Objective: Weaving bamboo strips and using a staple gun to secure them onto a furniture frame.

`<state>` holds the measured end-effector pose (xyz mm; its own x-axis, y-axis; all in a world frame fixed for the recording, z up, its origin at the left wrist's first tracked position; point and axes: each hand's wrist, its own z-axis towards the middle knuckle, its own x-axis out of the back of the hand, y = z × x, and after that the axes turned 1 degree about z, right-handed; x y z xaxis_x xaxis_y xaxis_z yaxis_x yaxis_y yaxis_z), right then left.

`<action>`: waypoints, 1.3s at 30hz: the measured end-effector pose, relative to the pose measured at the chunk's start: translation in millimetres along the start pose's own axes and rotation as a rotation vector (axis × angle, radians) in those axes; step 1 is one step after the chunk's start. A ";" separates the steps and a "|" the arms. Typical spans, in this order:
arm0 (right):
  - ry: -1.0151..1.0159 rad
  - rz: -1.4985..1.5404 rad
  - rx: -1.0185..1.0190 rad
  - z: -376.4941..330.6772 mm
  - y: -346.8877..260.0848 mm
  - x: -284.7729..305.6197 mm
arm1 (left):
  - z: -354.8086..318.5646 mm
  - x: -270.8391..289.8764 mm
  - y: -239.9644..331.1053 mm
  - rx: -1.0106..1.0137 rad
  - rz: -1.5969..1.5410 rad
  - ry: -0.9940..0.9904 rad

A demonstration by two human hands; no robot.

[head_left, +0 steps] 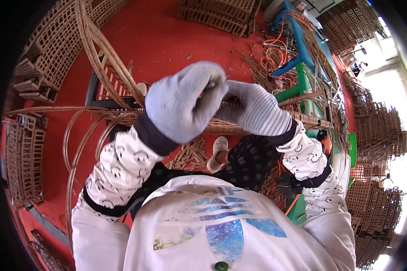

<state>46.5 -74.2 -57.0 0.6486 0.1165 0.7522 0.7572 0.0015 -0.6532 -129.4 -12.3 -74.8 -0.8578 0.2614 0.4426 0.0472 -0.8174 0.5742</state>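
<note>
Matt ribbed cloth gloves [178, 106], glossy brown strands [82, 16], rough wooden-looking crates [54, 49], smooth blue plastic frame [300, 45].

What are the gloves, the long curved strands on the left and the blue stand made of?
The left glove and right glove: matte knitted fabric, probably cotton or a blend; fine ribs show.
The curved strands: brown, slightly glossy, perhaps rattan or plastic imitation; streaks run along their smooth bends.
The blue stand: probably smooth plastic, judging by its even colour, though painted metal is possible.
</note>
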 end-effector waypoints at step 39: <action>-0.140 0.107 0.041 5.8 11.0 4.8 | -35.9 -12.9 44.7 0.730 -0.922 -0.014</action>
<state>57.5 -67.9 -61.1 0.7060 0.2552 0.6607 0.6789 0.0219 -0.7339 -134.7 -70.6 -79.6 -0.7156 0.6094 -0.3414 -0.3020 0.1708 0.9379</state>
